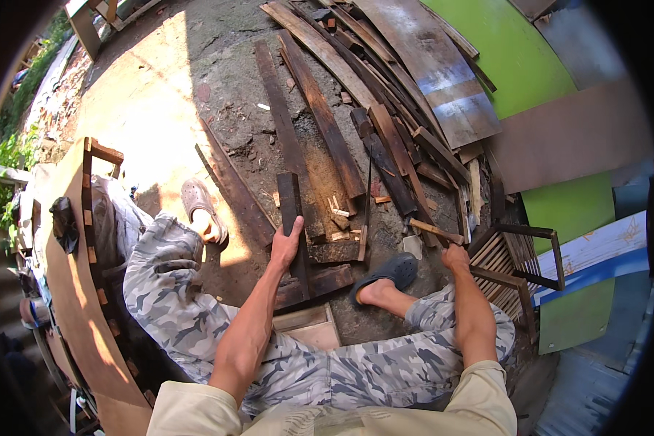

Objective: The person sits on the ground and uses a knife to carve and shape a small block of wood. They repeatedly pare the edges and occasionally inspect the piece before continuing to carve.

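Note:
My left hand (287,243) is closed around a short dark wooden block (289,200), which stands nearly upright between my legs. Its lower end is by a dark offcut lying crosswise (327,283). At the right, my right hand (455,256) grips the near end of a wooden-handled tool (436,231). A flat grey metal piece (413,245) shows by the handle's far end; whether it is the tool's head I cannot tell. Beyond my left hand, light wood chips (339,211) and sawdust are scattered. A shallow wooden frame or box (312,325) sits close to me.
Long dark planks (323,116) lie ahead, with a larger pile (400,80) at the far right. Green panels (516,58), a brown board (574,134) and a slatted wooden piece (512,254) are on the right. A curved wooden panel (76,291) stands at the left.

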Tool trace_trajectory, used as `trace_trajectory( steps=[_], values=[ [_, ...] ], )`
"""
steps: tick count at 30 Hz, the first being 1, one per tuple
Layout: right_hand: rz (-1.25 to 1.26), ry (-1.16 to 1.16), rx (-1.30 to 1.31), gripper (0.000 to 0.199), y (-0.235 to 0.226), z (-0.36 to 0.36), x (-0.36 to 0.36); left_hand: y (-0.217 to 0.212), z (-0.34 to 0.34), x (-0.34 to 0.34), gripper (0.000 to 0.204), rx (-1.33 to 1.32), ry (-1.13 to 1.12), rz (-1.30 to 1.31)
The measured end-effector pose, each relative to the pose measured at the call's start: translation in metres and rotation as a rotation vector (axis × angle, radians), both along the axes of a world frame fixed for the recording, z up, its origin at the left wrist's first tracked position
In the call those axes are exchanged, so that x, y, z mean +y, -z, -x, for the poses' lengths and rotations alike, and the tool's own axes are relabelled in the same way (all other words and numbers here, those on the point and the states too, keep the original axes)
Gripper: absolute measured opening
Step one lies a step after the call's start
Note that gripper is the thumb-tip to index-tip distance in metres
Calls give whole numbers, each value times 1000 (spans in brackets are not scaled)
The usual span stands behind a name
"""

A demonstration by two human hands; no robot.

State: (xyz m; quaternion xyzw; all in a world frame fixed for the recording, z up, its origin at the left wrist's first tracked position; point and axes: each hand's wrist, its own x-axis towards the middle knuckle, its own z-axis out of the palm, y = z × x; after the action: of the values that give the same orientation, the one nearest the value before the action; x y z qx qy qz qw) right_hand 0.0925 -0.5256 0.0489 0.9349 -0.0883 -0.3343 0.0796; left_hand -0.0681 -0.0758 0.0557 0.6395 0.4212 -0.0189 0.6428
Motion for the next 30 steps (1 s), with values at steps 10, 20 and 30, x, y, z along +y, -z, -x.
trace_trajectory(
  steps=[10, 20, 30],
  values=[
    [395, -166, -106, 27, -111, -30, -44, -42, 18, -30, 90, -34, 62, -153],
    [-172, 172, -604, 42, -221, -18, -10, -77, 7, -28, 85, -218, 291, -222],
    [-1393, 492, -188, 31, -243, 63, 191, -128, 6, -32, 88, -192, 463, -406]
  ],
)
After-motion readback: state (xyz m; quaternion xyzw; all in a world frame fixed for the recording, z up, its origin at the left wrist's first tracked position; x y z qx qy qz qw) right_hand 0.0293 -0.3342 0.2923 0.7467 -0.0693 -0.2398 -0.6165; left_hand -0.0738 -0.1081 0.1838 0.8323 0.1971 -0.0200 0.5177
